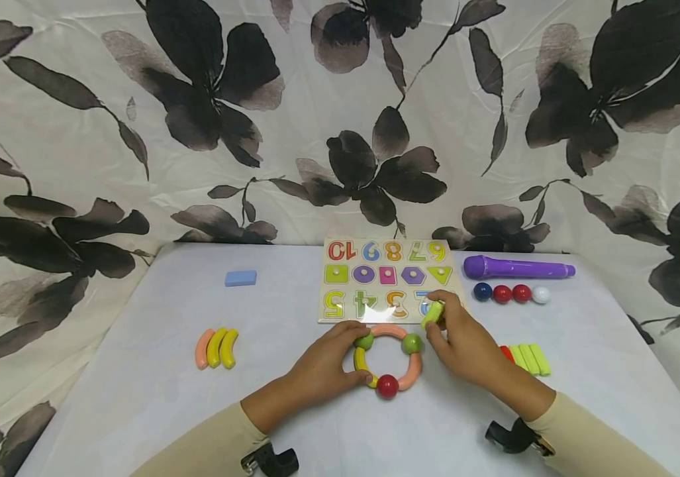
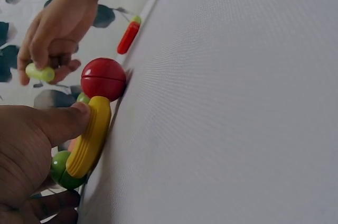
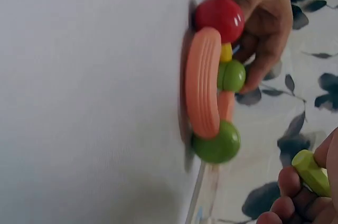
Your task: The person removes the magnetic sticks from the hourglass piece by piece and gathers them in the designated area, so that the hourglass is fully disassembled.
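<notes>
A ring [image 1: 412, 372] of curved pink and yellow pieces, joined by two green balls and a red ball [image 1: 387, 387], lies on the white table. My left hand [image 1: 329, 361] grips its left side, thumb on the yellow curved piece [image 2: 92, 137] and fingers by a green ball [image 2: 64, 170]. Above the ring's upper right, my right hand [image 1: 465, 338] pinches a short yellow-green stick [image 1: 432, 314], held off the table near the number board. In the right wrist view a pink curved piece [image 3: 203, 82] spans from the red ball to a green ball [image 3: 217, 142].
Behind the ring lies a number-and-shape puzzle board [image 1: 387, 281]. Right of it are a purple toy microphone [image 1: 518, 267] and a row of balls [image 1: 502, 294]. Yellow-green sticks [image 1: 530, 360] lie by my right forearm; curved pieces [image 1: 214, 348] and a blue block [image 1: 240, 278] sit left.
</notes>
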A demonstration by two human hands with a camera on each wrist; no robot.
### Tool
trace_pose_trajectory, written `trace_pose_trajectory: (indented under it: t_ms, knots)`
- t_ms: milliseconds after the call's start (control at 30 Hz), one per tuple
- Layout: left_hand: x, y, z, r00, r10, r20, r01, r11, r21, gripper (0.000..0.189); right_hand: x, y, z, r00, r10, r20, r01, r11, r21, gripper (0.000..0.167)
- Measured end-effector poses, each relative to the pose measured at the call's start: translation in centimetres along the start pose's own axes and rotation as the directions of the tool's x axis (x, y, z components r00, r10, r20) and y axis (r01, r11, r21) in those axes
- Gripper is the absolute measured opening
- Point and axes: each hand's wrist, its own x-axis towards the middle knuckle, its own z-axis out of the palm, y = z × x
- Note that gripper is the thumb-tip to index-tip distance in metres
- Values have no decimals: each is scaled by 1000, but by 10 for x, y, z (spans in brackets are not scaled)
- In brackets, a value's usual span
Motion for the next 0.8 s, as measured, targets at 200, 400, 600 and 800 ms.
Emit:
trace_pose_trajectory:
  t_ms: [200, 400, 600, 800]
  knots:
    - [1, 0, 0, 1000, -18, 10, 18, 1000, 6, 77, -9, 14, -23, 994, 112, 11, -112, 994, -7, 56]
    - [0, 0, -1, 1000, -14, 7, 14, 1000, 10, 77, -17, 33, -43, 983, 179, 41, -178, 983, -39, 53]
    - [0, 1, -1, 1000, -13, 8, 13, 1000, 10, 77, -25, 54, -63, 962, 257, 88, -257, 966, -12, 55]
    - [0, 0, -1, 1000, -11, 9, 11, 1000, 2, 76, -37, 77, -81, 968, 225, 112, -225, 974, -15, 57]
